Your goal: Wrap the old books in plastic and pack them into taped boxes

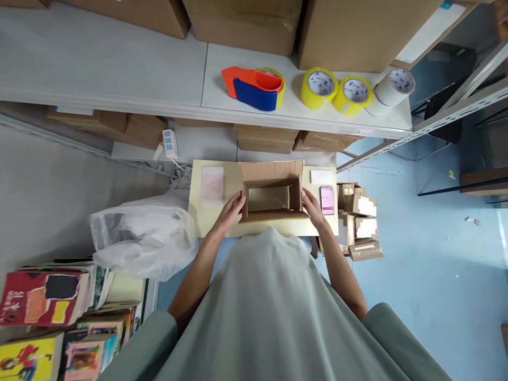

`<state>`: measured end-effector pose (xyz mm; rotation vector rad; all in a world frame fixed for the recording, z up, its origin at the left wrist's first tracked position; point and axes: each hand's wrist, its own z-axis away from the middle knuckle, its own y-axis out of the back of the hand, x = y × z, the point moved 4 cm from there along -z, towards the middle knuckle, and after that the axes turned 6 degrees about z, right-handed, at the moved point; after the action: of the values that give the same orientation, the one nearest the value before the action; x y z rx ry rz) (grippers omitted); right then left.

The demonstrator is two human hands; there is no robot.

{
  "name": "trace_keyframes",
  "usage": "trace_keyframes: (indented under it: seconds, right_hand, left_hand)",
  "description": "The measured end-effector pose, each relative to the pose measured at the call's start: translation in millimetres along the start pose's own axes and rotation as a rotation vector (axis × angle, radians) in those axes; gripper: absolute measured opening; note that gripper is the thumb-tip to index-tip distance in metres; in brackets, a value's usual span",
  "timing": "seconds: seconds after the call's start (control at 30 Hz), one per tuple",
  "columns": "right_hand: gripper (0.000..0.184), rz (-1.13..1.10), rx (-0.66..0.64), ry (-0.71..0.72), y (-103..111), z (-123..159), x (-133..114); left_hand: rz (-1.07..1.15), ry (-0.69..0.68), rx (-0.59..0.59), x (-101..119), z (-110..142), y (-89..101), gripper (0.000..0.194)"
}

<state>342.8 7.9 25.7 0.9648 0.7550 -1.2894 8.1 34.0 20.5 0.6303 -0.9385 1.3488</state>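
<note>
A small brown cardboard box (273, 214) is held over the pale yellow table (194, 211), its top open and its far flap standing up. My left hand (232, 210) grips the box's left side, and my right hand (313, 207) grips the right side. A yellowish surface shows inside the box; whether it is the tabletop seen through an open bottom, I cannot tell. Left of the box lies a pale pinkish-white stack of sheets or packet (212, 185). To the right are a white card-like item (321, 177) and a phone (327, 200) with a lit pink screen.
On the shelf (119, 69) ahead sit an orange and blue tape dispenser (254, 87), yellow tape rolls (318, 88) and a white roll (395, 87). A white plastic bag (143, 235) and stacked books (43, 296) are at left. Small boxes (359, 225) are piled right.
</note>
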Motion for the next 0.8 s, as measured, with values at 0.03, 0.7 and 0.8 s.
trace_keyframes:
  seconds: [0.03, 0.7, 0.8]
  right_hand:
    - [0.091, -0.010, 0.017, -0.016, -1, 0, 0]
    - [0.089, 0.173, 0.164, -0.013, -8, 3, 14]
    - [0.082, 0.154, 0.161, -0.006, -11, 5, 12]
  left_hand:
    - [0.004, -0.028, -0.005, 3, 1, -1.2, 0.084]
    - [-0.159, -0.084, 0.028, -6, -9, 26.8, 0.086]
    - [-0.167, -0.091, 0.028, -6, -12, 24.9, 0.088]
